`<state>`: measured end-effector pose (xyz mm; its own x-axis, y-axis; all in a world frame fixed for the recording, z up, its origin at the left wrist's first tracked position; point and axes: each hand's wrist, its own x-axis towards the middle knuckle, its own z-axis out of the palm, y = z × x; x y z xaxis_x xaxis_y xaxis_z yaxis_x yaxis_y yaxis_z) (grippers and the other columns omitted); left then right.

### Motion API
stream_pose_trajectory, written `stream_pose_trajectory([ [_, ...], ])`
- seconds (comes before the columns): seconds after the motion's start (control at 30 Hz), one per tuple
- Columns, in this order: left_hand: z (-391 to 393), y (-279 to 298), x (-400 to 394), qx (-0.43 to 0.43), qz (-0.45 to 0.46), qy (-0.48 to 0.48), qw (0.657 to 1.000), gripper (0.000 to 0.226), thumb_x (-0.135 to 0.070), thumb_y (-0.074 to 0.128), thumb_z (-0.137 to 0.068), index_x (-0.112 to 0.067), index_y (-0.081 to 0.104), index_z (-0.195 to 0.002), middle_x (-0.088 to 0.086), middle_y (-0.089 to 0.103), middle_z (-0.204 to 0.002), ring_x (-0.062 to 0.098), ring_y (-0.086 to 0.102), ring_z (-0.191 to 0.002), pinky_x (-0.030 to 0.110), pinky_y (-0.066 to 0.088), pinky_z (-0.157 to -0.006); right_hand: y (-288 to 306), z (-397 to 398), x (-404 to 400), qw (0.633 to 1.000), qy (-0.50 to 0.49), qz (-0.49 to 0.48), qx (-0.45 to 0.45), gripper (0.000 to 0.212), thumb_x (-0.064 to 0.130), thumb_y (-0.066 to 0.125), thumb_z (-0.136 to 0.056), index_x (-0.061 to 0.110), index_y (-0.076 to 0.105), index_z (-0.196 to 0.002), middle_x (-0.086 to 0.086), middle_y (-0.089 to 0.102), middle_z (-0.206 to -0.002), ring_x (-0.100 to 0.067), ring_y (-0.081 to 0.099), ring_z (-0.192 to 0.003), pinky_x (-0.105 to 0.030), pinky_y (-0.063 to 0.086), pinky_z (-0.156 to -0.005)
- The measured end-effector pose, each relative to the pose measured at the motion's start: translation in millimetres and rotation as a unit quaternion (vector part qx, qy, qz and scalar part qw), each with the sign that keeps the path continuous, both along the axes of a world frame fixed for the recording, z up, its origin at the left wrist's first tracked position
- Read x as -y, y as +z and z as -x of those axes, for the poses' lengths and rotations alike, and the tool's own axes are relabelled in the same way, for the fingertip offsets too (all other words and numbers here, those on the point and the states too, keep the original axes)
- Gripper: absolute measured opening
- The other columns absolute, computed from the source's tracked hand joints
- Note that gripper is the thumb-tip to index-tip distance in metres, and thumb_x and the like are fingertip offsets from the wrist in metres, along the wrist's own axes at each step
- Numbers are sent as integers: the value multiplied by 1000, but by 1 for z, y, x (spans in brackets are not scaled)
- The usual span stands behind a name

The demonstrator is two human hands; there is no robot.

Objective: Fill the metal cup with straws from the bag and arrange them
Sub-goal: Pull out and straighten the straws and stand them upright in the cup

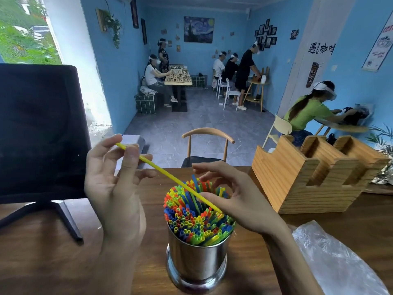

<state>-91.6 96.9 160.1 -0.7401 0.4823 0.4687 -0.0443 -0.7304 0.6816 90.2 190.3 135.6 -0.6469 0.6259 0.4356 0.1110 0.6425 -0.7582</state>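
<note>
Many thin tubular straws (196, 218), shiny steel cup (196, 260)

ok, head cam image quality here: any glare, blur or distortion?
Head view: strong wide-angle bending at the edges; window top left blown out; soft reflections on the metal cup; straws sharp; left hand and right hand slightly soft.

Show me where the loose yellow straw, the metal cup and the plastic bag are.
yellow straw (168, 176), head view, middle of its length between the hands.
metal cup (196, 259), head view, shiny front wall.
plastic bag (331, 258), head view, crinkled clear film at lower right.
</note>
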Motion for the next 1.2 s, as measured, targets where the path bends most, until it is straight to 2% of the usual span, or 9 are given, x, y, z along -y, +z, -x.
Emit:
stream_pose_trajectory([
  [0.23, 7, -11, -12, 50, 52, -123, 990, 21, -22, 77, -78, -23, 62, -92, -2, 66, -83, 14, 70, -70, 23, 56, -59, 10, -7, -1, 959, 138, 139, -207, 28, 31, 82, -81, 25, 79, -108, -5, 78, -93, -24, 75, -84, -31, 58, -75],
  [0.33, 10, -19, -18, -46, 134, -153, 978, 33, -40, 94, -60, -27, 66, -70, 4, 68, -76, 17, 70, -71, 25, 58, -67, 13, -3, -2, 942, 79, 140, -293, 26, 43, 79, -83, 24, 78, -100, -6, 77, -95, -23, 73, -85, -29, 55, -75],
  [0.47, 4, -25, -20, -259, 278, -53, 923, 17, -24, 84, -79, -23, 68, -74, -8, 73, -75, 3, 66, -69, 17, 51, -68, 17, 1, -2, 925, 13, 90, -370, 14, 31, 60, -99, 18, 62, -104, -11, 72, -99, -33, 73, -91, -33, 57, -80],
  [0.53, 8, -28, -19, -314, 315, -51, 894, 8, -27, 80, -84, -27, 73, -81, -17, 73, -79, 0, 65, -73, 17, 49, -70, 18, 2, -3, 934, -36, 38, -353, 15, 26, 54, -101, 22, 59, -114, -9, 70, -90, -32, 71, -84, -35, 55, -79],
  [0.67, 22, -34, -18, -412, 404, -44, 815, 5, -38, 78, -83, -42, 77, -86, -34, 63, -92, -3, 59, -88, 23, 46, -76, 11, 4, -3, 973, -88, 1, -214, 65, 15, 59, -100, 46, 34, -151, -3, 71, -94, -24, 72, -78, -39, 60, -76],
  [0.77, 24, -32, -15, -423, 415, -67, 802, 12, -41, 81, -81, -44, 78, -92, -33, 62, -95, 0, 61, -91, 30, 53, -82, 2, 7, -3, 991, -103, -19, -85, 75, 14, 63, -100, 57, 30, -150, 3, 72, -101, -27, 70, -69, -46, 59, -64],
  [0.93, 29, -27, -9, -431, 417, -102, 794, 24, -47, 81, -76, -44, 78, -100, -25, 68, -105, 0, 66, -98, 31, 57, -90, -4, 6, -4, 990, -141, -31, -7, 41, 24, 72, -93, 41, 56, -126, 18, 69, -102, -6, 71, -82, -20, 55, -65],
  [1.07, 31, -27, -9, -419, 422, -99, 798, 20, -31, 81, -81, -44, 79, -96, -26, 70, -102, 1, 68, -96, 34, 59, -89, -6, 5, -4, 987, -150, -44, 36, 6, 30, 73, -92, 32, 73, -99, 18, 71, -90, -3, 67, -86, -17, 53, -68],
  [1.2, 30, -26, -10, -418, 416, -88, 803, 15, -32, 82, -80, -43, 80, -90, -26, 72, -97, -1, 69, -92, 36, 59, -86, -4, 4, -3, 987, -124, -48, 95, 5, 33, 74, -90, 30, 78, -90, 20, 71, -84, -1, 66, -86, -17, 51, -70],
])
